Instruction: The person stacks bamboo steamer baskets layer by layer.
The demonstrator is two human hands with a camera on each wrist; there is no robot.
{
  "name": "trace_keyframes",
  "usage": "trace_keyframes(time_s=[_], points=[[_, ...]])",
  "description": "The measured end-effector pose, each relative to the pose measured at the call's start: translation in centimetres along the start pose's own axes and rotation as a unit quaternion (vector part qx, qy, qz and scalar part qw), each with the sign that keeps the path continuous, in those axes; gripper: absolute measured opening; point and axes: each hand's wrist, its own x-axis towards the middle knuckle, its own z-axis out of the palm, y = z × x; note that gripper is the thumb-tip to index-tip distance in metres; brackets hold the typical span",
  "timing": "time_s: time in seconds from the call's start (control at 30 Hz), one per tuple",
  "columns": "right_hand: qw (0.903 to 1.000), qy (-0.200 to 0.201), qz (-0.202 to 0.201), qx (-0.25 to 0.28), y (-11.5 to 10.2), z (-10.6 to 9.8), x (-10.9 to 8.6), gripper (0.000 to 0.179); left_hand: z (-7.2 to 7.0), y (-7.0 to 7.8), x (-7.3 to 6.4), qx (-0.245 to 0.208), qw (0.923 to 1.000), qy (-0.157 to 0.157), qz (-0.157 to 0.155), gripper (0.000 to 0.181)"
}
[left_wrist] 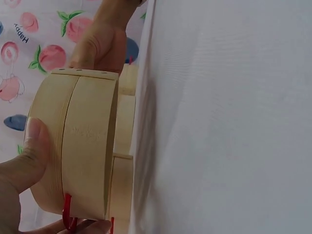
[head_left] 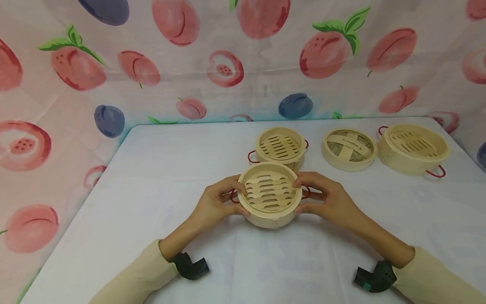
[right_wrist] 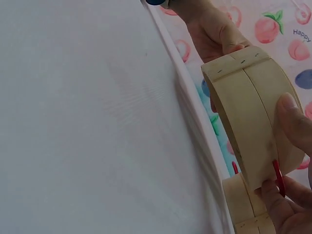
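Note:
Both hands hold a round bamboo steamer basket (head_left: 269,219) with a slatted floor and red side handles. My left hand (head_left: 218,202) grips its left wall, with the thumb low on the outside and a finger over the rim. On the opposite side, my right hand (head_left: 326,200) grips the wall in the same way. In the left wrist view the basket's wooden wall (left_wrist: 87,141) is raised off the white cloth, a red handle loop beside the fingers. The right wrist view shows the same basket (right_wrist: 253,117) tilted between the two hands.
Just behind the held basket stands another steamer basket (head_left: 281,147) with red handles. Farther right are a woven bamboo lid (head_left: 349,152) and a deeper steamer basket (head_left: 414,147). A white cloth (head_left: 171,152) covers the table, and a fruit-print curtain (head_left: 262,84) hangs behind.

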Motion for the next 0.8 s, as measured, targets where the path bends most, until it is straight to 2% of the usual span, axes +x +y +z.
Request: trace_keyframes(time_s=[0.23,0.5,0.6,0.7,0.8], points=[[0.9998,0.005,0.019,0.0,0.4,-0.4,-0.4,0.051,0.7,-1.1,0.5,-0.011,0.9997,-0.02,-0.001,0.038],[0.9989,-0.021,0.006,-0.04,0.6,-1.0,-0.4,0.049,1.2,-1.8,0.3,-0.019,0.999,-0.028,0.028,0.04],[0.9984,-0.031,0.002,-0.047,0.9,-1.1,-0.5,0.049,1.2,-1.9,0.3,-0.018,0.9991,-0.027,0.029,0.04],[0.9983,-0.03,-0.004,-0.05,1.0,-1.0,-0.6,0.049,1.3,-1.1,0.3,-0.023,0.9991,-0.026,0.024,0.04],[0.9982,-0.026,-0.012,-0.053,1.1,-0.7,-0.7,0.05,1.3,-0.9,0.2,-0.027,0.999,-0.028,0.023,0.04]])
